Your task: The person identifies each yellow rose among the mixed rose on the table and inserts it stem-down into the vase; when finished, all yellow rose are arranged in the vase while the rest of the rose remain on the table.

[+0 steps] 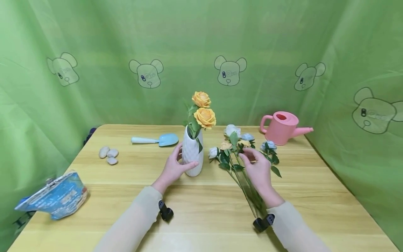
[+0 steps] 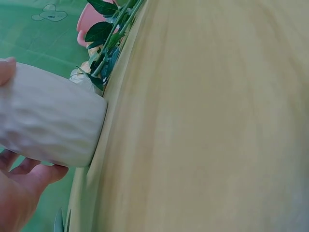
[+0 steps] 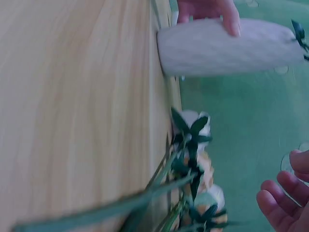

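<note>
A white textured vase (image 1: 192, 159) stands upright on the table, with two orange roses (image 1: 205, 118) in its mouth. My left hand (image 1: 175, 166) holds it low down, thumb across the front and fingers round the far left side. The left wrist view shows the vase (image 2: 53, 116) between thumb and fingers. To the right lies a loose bunch of flowers with white roses (image 1: 232, 131), pale blue blooms (image 1: 268, 145) and peach ones, their long green stems (image 1: 244, 190) toward me. Over these my right hand (image 1: 258, 171) hovers, fingers loosely bent and apart, holding nothing in the right wrist view.
Behind the flowers stands a pink watering can (image 1: 281, 127), spout to the right. A light blue hand trowel (image 1: 168, 139) lies at the back left. Several grey stones (image 1: 108, 153) and a crumpled blue bag (image 1: 67, 196) are on the left. Green curtains (image 1: 189, 42) enclose the table.
</note>
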### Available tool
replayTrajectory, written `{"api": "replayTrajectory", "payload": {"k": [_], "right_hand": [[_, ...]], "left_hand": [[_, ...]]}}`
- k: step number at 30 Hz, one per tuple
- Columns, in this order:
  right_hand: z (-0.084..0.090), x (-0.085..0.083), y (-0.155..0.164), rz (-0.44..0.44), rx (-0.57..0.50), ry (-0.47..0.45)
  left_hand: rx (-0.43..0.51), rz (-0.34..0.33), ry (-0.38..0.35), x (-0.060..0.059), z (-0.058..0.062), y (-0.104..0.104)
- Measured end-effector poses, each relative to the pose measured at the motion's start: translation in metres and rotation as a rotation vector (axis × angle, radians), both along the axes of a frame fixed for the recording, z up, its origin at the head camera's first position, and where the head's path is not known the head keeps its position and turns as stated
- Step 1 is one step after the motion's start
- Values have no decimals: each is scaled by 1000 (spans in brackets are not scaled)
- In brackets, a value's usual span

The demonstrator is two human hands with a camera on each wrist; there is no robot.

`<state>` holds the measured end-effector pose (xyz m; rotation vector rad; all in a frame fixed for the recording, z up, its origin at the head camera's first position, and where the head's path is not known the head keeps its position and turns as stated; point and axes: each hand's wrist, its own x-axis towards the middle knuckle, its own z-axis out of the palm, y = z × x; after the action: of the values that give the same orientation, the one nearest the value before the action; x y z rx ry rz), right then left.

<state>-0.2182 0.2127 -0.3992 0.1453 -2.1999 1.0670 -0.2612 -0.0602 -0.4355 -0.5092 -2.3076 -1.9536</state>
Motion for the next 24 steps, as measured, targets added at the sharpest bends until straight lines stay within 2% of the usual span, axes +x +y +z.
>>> {"api": "replayTrajectory", "payload": {"k": [2, 8, 15, 20, 24], "right_hand": [[-3, 1, 9, -7, -14, -65], [-13, 4, 28, -31, 10, -252], [-17, 4, 38, 4, 43, -468], [-19, 2, 40, 69, -85, -636], [-21, 1, 40, 83, -155, -694]], "left_hand": [[-6, 11, -6, -3, -4, 0], [-23, 16, -14, -3, -3, 0], [-48, 30, -19, -4, -2, -1], [-45, 9, -37, -1, 5, -1], [-53, 15, -30, -1, 4, -1]]}}
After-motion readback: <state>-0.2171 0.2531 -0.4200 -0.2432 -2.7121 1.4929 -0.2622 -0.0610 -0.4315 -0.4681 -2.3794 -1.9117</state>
